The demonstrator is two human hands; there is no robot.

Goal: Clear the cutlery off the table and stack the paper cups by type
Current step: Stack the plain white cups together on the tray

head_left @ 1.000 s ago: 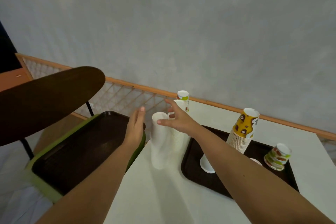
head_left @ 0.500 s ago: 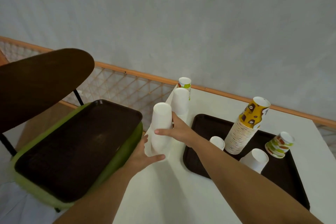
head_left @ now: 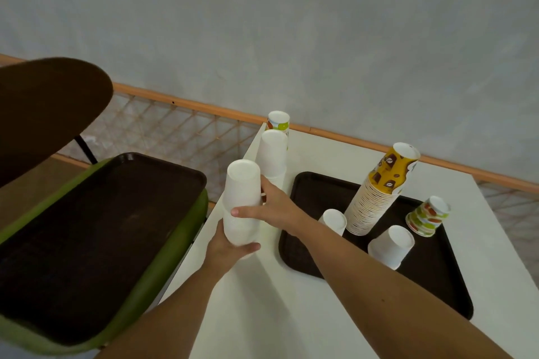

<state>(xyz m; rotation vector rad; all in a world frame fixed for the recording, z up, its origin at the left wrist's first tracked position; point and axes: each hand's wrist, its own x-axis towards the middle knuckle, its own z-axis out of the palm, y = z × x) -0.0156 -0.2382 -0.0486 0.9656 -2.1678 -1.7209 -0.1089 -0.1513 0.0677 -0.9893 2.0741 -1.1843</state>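
A stack of upside-down white paper cups (head_left: 242, 183) stands at the left edge of the white table (head_left: 268, 315). My left hand (head_left: 226, 245) grips its base from below and my right hand (head_left: 274, 207) holds its side, thumb across the front. Behind it stands a second white stack (head_left: 273, 151), then a green-patterned cup stack (head_left: 278, 121). On the dark tray (head_left: 431, 280) stand a tall leaning yellow-topped stack (head_left: 382, 186), two single white cups (head_left: 392, 245) (head_left: 334, 220) and a short green-and-red patterned stack (head_left: 427, 216).
A second dark tray (head_left: 87, 236) lies on a green chair seat (head_left: 175, 256) left of the table. The chair's dark backrest (head_left: 43, 114) juts in at upper left. A wooden rail with netting (head_left: 180, 125) runs along the grey wall behind.
My left hand has come in from beside the white stack and closed under its base. The right hand has slid down its side. The view has tilted down.
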